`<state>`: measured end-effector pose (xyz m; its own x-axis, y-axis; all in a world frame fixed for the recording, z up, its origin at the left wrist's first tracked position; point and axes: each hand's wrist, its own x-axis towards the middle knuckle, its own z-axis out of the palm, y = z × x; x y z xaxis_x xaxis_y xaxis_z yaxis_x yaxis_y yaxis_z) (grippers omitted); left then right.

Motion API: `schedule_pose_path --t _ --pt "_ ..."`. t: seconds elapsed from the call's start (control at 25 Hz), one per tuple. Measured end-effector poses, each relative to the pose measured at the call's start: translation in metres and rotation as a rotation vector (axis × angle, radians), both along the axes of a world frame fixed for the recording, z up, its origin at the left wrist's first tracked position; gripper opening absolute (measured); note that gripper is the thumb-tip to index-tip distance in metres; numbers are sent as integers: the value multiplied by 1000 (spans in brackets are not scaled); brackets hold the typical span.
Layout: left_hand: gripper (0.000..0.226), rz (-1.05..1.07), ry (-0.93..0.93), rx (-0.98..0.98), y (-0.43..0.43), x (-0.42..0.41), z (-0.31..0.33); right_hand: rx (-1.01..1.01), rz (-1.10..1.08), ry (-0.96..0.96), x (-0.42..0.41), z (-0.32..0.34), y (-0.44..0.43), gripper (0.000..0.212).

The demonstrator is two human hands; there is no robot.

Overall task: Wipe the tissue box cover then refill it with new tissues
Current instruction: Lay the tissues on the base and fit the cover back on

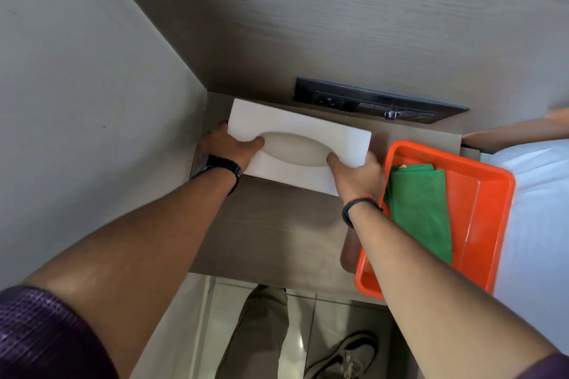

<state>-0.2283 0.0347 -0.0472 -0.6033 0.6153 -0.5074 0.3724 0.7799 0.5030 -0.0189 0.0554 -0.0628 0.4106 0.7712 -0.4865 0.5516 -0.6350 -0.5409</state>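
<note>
A: Cover first: the white tissue box cover (295, 135) sits in the back left corner of the brown wooden bedside table (271, 231), set at a slant, its far end close to the corner where the grey wall (77, 86) meets the wood-grain panel (338, 18). The oval opening (295, 149) on top faces up, and I see no tissue standing out of it.

B: And the hands?

A: Both grip it. The left hand (229, 146) clasps the left end, thumb pressed to the top by the edge of the oval, fingers wrapped round the far side and out of sight. The right hand (357, 174) holds the right near corner, thumb at the other tip of the oval, fingers down the side.

B: Lifted or resting?

A: I cannot tell; the near edge throws a shadow on the table, nothing more certain.

B: What lies around it?

A: Just beside the right hand, an orange plastic tray (480, 203) sits at the table's right edge, overhanging the near edge, with a folded green cloth (421, 212) lying in its left part. The right forearm crosses over the tray's near corner. Behind the cover, a dark socket panel (369, 100) is set in the wood-grain panel. A black watch (220, 166) is on the left wrist, a dark band (358, 204) on the right. White bedding (535, 209) lies right of the tray, and a shoe (345, 357) shows on the tiled floor below.
</note>
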Motion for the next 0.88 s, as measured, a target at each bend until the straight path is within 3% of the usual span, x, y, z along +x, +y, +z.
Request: schedule_pose_path --t 0.2,0.48,0.88 --pt "55 41 -79 11 0 -3 -10 -32 22 12 -1 -2 3 47" --pt "61 93 -228 42 2 -7 -18 -47 51 0 -2 -6 5 56" --pt "52 100 -176 25 -4 -6 -19 -6 58 -26 3 -4 -2 52"
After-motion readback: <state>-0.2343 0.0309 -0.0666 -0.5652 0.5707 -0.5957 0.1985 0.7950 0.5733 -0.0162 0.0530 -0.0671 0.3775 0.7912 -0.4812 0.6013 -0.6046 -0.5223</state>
